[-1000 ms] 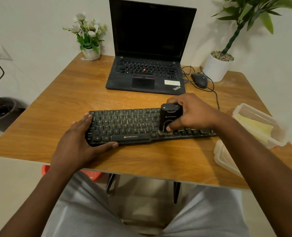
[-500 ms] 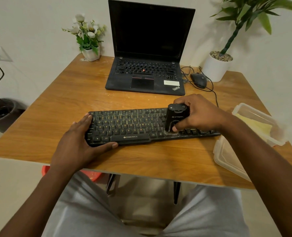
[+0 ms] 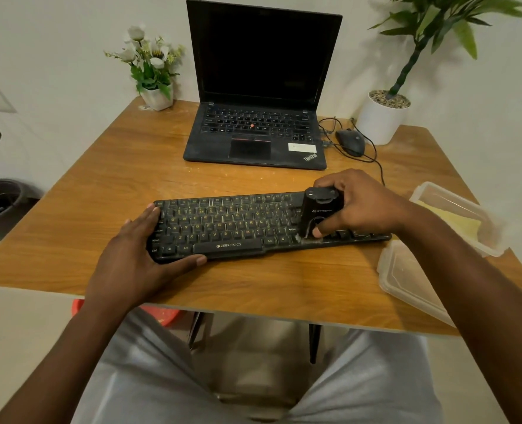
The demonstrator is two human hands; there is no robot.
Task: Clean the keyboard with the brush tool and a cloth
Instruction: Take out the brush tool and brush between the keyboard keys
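The right hand [image 3: 360, 206] is gripping the brush [image 3: 319, 215], sweeping the keyboard [image 3: 223, 228] at its right end, flat left hand [image 3: 137, 255] bracing; next, probably flicking dust [image 3: 303, 238] off.

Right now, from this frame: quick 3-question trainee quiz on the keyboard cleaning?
1. True or false: the left hand rests with straight fingers on the left end of the Zebronics keyboard.
2. The right hand grips the brush tool over which part of the keyboard? A. left end B. spacebar C. right-hand part
3. Fill in: the yellow cloth lies in a clear plastic ___.

Key: 1 true. 2 C. 3 container.
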